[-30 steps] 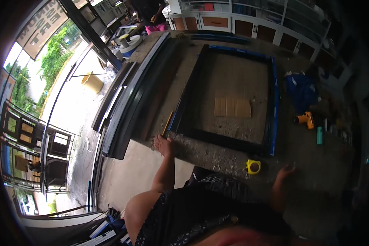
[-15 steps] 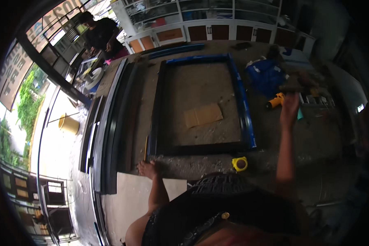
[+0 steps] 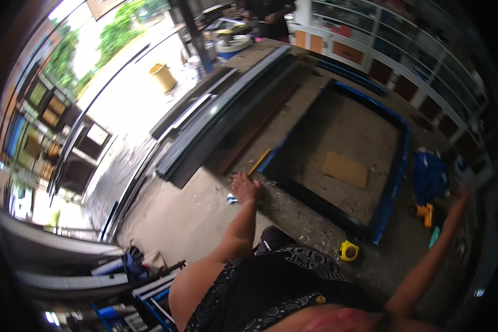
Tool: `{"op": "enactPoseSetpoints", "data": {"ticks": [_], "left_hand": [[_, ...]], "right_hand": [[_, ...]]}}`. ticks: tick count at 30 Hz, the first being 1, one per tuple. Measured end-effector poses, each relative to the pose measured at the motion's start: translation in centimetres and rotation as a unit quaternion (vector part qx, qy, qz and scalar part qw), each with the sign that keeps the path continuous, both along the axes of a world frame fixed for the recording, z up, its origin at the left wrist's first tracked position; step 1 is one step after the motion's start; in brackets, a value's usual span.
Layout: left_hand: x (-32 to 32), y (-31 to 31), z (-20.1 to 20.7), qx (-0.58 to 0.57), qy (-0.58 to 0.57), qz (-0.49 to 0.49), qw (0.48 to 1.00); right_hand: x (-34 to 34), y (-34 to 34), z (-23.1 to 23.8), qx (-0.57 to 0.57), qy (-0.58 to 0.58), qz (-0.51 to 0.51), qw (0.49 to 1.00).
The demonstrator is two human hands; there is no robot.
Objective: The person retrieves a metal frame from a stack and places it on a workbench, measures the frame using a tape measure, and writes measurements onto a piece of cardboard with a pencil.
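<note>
My left hand rests at the near edge of the workbench with its fingers spread. Just beyond its fingertips lies a thin yellow stick, pencil-like, beside the corner of a rectangular dark frame with blue edging. Far to the right, my right hand reaches over the bench, smeared and dim; its fingers and anything in them cannot be made out. Close to that hand are a yellow-orange power drill, a teal object and a blue cloth or bag.
A yellow tape measure sits near the bench's front edge. Cardboard lies inside the frame. Long dark metal profiles stretch along the left side. Beyond are a yellow bucket, white cabinets and another person.
The view has turned left and tilted, so the bench and frame appear slanted and farther right. My left hand stays beside the yellow stick; my right hand remains near the drill.
</note>
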State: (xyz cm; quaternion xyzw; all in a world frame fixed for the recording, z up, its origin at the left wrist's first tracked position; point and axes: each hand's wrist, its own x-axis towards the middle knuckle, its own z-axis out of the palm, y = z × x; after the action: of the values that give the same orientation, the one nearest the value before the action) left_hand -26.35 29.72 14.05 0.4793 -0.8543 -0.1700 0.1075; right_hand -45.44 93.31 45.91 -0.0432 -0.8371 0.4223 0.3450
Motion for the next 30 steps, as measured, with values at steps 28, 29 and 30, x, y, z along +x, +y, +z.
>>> {"op": "enactPoseSetpoints", "data": {"ticks": [28, 29, 30], "left_hand": [[-0.7, 1.1, 0.9, -0.008, 0.015, 0.004, 1.0], [-0.7, 1.1, 0.9, -0.009, 0.003, 0.006, 1.0], [-0.6, 1.1, 1.0, -0.013, 0.02, 0.004, 1.0]], "right_hand": [[20.3, 5.7, -37.9, 0.345, -0.162, -0.487, 0.786], [20.4, 5.6, -37.6, 0.338, -0.167, -0.489, 0.786], [20.4, 5.3, -37.2, 0.332, -0.172, -0.491, 0.787]]}}
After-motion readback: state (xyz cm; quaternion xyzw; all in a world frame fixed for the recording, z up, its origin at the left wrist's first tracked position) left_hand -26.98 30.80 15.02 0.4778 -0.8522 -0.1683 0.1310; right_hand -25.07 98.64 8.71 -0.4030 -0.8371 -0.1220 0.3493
